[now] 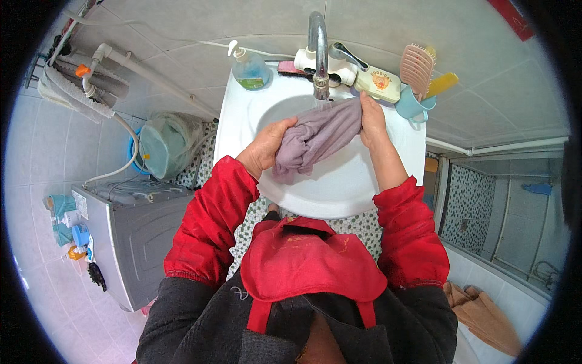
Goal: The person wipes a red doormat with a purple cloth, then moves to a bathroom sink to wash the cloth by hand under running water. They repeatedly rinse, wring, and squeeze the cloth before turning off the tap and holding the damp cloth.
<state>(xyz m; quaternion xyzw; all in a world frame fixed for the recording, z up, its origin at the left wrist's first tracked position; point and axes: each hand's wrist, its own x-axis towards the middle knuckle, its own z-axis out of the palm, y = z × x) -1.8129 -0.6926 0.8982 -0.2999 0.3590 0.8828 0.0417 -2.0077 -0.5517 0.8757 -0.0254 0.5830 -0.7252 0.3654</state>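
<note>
Over the white washbasin (pixel 336 191), a wet mauve cloth (pixel 318 134) is stretched between my two hands. My left hand (pixel 268 143) grips its bunched, folded end. At the other end, my right hand (pixel 373 119) holds the cloth by its smoother upper edge. Water runs from the chrome faucet (pixel 321 59) onto the top of the cloth. Part of the cloth hangs down into the bowl below my left hand, and it hides much of the basin's inside, the drain included.
Along the basin's back stand a soap pump bottle (pixel 250 70), a brush (pixel 293 69), a soap box (pixel 377 85) and a blue cup (pixel 413 107) holding a pink hairbrush (pixel 417 68) and a yellow comb (pixel 443 84). A washing machine (pixel 145 236) is at left, near a covered bucket (pixel 163 145).
</note>
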